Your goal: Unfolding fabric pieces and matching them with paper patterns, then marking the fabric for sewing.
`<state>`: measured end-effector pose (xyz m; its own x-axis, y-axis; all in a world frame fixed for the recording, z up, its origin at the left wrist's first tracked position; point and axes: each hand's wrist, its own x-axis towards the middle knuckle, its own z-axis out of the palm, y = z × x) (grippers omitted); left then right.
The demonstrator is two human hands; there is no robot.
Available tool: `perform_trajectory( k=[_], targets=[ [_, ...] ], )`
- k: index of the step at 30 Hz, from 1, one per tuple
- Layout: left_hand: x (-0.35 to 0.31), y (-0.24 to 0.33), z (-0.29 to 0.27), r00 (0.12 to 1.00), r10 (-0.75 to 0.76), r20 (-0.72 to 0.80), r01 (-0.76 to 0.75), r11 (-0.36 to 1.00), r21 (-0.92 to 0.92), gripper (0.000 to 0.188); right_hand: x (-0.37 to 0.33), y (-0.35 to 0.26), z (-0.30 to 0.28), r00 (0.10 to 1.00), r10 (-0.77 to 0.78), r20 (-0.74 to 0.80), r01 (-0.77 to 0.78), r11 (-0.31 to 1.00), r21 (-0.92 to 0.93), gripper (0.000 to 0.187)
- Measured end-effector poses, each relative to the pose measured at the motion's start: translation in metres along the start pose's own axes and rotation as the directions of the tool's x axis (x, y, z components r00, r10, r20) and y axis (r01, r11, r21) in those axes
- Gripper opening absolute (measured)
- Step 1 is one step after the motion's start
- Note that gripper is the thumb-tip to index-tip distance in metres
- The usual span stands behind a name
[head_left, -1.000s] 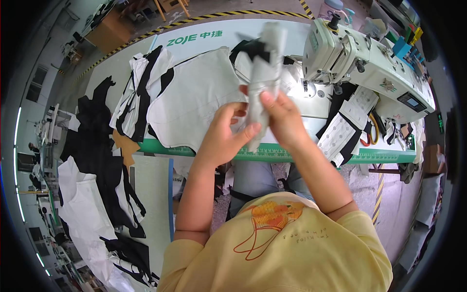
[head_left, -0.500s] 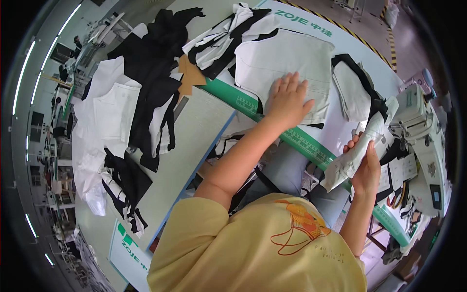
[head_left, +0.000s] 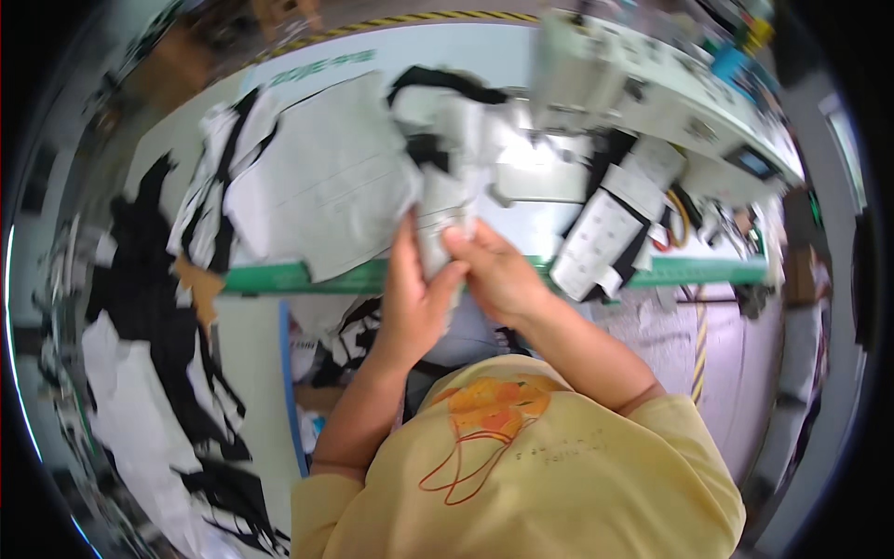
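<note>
Folded strip of white cloth, held left of the sewing machine and nearer the wearer; long axis running away from the body, far end pointing up past the machine's left side, tilted slightly right; left hand and right hand both clamped on its near end, thumbs on top; far end blurred, its limit unclear; strip narrow, creased, soft, with a black patch on its upper part; white panel, broad, flat, curved at the edges, farther left of the machine; patterned pieces, white over black, just on the machine's near side; table pale, smooth, green along its near edge, extending left from beneath the machine; yellow-and-black floor tape beyond, left of the machine.
</note>
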<state>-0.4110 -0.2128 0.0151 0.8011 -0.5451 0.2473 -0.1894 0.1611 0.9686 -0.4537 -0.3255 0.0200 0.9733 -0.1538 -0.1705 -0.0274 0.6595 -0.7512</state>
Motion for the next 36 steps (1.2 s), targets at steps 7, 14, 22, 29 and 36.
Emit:
perform_trajectory(
  k=[7, 14, 22, 29, 36],
  targets=[
    [0.000, 0.017, 0.017, 0.972, -0.160, 0.173, 0.164, 0.986, -0.008, 0.039, -0.028, -0.037, -0.022, 0.999, -0.037, 0.024, 0.040, 0.989, -0.143, 0.034],
    [0.008, 0.020, 0.034, 0.912, -0.246, 0.328, 0.274, 0.961, -0.041, 0.029, -0.043, -0.059, -0.039, 0.997, 0.016, 0.077, 0.015, 0.925, -0.379, 0.030],
    [0.026, 0.001, 0.022, 0.928, -0.370, 0.046, 0.366, 0.882, -0.296, 0.031, -0.013, -0.049, -0.073, 0.923, -0.385, 0.005, 0.229, 0.538, -0.811, 0.029],
    [0.118, -0.058, 0.024, 0.899, -0.429, 0.084, 0.435, 0.859, -0.270, 0.047, 0.047, -0.061, -0.137, 0.700, -0.694, -0.169, 0.062, 0.294, -0.954, 0.021],
    [0.122, -0.040, 0.012, 0.907, -0.419, -0.042, 0.373, 0.846, -0.382, 0.040, 0.094, -0.065, -0.169, 0.658, -0.723, -0.212, -0.010, 0.273, -0.962, 0.015]
  ],
)
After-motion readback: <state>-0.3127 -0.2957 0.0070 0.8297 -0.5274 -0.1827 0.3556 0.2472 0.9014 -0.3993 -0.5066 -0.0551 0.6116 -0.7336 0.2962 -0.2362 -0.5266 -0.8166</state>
